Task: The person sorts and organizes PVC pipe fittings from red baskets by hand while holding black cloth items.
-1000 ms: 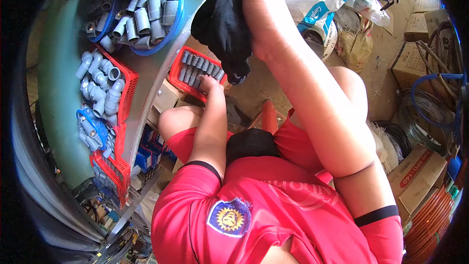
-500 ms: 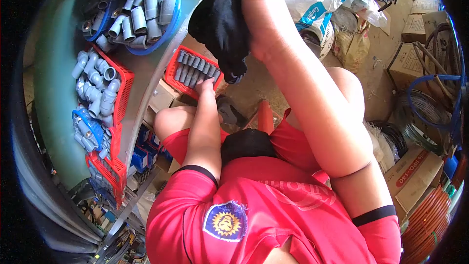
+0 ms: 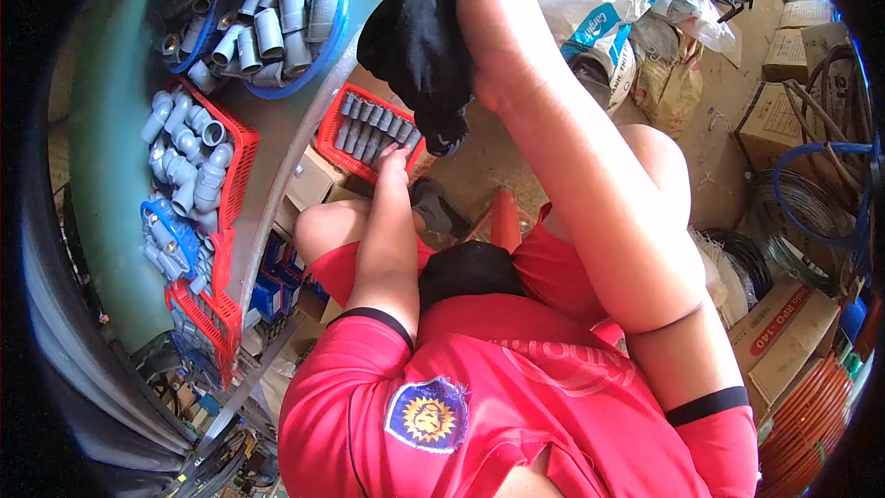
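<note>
Right hand (image 3: 489, 32) raised high, fist closed around a bunched black cloth (image 3: 419, 41); cloth hangs down from the fist, its lower end dangling just above the far edge of a small red basket (image 3: 334, 134); grip looks full and firm, nothing loose but the tail.

Left hand (image 3: 395, 164) reaches down to the near end of that basket, fingertips at the row of grey pipe fittings (image 3: 373, 124) laid side by side in it; whether the fingers have closed on a fitting I cannot tell, they are curled and seen from behind.

Basket sits low, beside the edge of a green shelf (image 3: 111, 157); on the shelf, a long red tray (image 3: 241, 143) of grey elbows and a blue bowl (image 3: 334, 23) of grey sleeves, further left and far.

Judgement on doing it well: draw one fitting out from the end of the row rather than the middle, so the neighbours stay lined up; keep the cloth's tail lifted clear of the basket so it does not drag fittings askew; bring fitting up to cloth, not cloth down; steady the basket if it tips, since it seems to rest on boxes.
</note>
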{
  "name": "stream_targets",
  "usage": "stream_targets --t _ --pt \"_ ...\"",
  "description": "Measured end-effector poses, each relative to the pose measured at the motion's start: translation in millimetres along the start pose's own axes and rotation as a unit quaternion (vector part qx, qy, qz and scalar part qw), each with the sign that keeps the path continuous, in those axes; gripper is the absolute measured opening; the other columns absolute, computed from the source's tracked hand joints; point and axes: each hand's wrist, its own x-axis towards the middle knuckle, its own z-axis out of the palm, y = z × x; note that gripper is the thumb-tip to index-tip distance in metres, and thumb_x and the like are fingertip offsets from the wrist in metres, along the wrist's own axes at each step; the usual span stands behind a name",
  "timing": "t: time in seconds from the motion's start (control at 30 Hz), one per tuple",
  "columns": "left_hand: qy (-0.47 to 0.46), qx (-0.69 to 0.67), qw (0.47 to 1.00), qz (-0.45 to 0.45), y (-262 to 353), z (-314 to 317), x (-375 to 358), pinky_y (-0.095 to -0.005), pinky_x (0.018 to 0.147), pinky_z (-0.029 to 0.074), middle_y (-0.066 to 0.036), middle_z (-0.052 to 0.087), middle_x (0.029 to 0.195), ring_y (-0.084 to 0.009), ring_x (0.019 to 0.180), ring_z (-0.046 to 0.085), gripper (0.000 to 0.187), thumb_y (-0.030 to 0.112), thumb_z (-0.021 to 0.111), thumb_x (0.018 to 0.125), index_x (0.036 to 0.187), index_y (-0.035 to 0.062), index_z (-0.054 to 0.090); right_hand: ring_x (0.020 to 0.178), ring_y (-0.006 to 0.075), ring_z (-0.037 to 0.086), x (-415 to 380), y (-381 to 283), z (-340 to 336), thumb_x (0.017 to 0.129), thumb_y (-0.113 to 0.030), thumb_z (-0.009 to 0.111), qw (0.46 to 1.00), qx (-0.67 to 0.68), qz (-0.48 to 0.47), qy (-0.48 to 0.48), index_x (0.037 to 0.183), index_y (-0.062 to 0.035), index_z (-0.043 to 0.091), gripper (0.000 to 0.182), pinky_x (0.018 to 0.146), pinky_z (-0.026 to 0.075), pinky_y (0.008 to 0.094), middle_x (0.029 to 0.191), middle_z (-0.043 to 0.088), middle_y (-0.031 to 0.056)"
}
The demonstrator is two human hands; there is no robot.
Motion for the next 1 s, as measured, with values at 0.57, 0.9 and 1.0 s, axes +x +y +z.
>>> stream_targets --t 0.57,0.9,1.0 --pt "-0.074 0.006 0.983 -0.17 27 -6 -33 -0.0629 0.108 0.019 0.002 0.059 0.132 -0.0182 0.126 0.047 0.031 0.024 0.06 0.096 0.126 0.0238 0.054 0.066 0.018 0.061 2 1 2 0.097 -0.03 0.057 0.999 -0.022 0.005 0.031 0.104 -0.0004 0.064 0.031 0.06 0.048 0.03 0.081 0.065 0.0069" --pt "-0.065 0.006 0.979 -0.192 14 -11 -11 -0.0619 0.108 0.017 0.005 0.061 0.125 -0.0181 0.122 0.048 0.025 0.029 0.064 0.093 0.117 0.0278 0.055 0.066 0.0182 0.062 -6 -1 5 0.097 -0.03 0.058 0.999 -0.023 0.001 0.028 0.102 -0.0019 0.064 0.03 0.06 0.049 0.0303 0.082 0.065 0.0069" --pt "-0.042 0.016 0.976 -0.213 25 -4 -27 -0.0594 0.107 0.022 0.003 0.063 0.121 -0.0185 0.117 0.052 0.026 0.028 0.065 0.093 0.117 0.0261 0.057 0.065 0.0188 0.062 1 3 1 0.096 -0.031 0.058 1.0 -0.001 0.023 0.011 0.101 -0.0021 0.064 0.03 0.059 0.05 0.0308 0.08 0.065 0.0069"
